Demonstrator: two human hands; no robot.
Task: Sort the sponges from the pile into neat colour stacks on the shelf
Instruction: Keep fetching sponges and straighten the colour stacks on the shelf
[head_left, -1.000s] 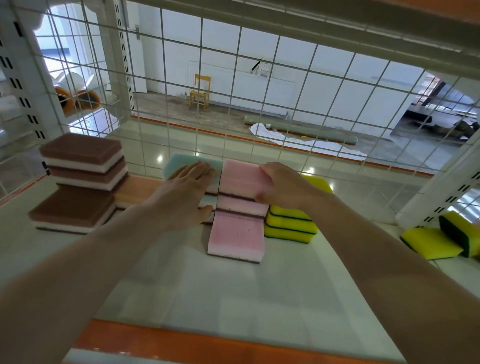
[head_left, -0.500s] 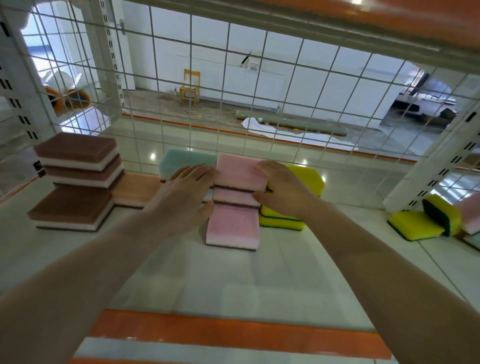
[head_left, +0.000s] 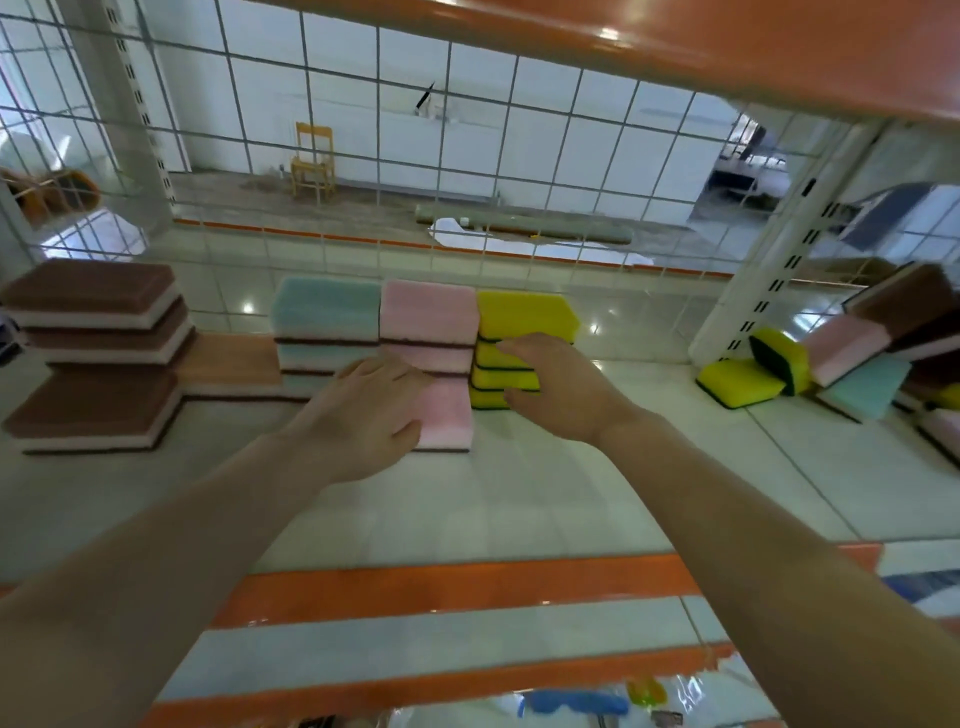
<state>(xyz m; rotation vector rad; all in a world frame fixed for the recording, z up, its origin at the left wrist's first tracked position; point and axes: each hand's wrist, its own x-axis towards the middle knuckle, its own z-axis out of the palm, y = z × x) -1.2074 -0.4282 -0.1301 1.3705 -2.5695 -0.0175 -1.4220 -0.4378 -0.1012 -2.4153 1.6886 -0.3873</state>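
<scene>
Sponges sit in colour stacks across the shelf, and I read them outward from my fingers. Well off to the left of my left hand stand the brown stacks, with an orange sponge lying flat between them and the blue stack. The blue stack is just beyond my left fingertips. My left fingers lie nearly straight, close together, against the left side of the front pink sponge, which rests on the shelf in front of the pink stack. My right hand is loosely curved, fingers together, touching the front of the yellow stack; whether the thumb grips anything I cannot tell. Well to the right of that hand leans the unsorted pile, with a yellow, a pink, a teal and a brown sponge in it.

I judge the step to be squaring up pink and yellow. To do it well I would press evenly from both sides and push gently, since tall soft stacks could topple toward the wire grid.
</scene>
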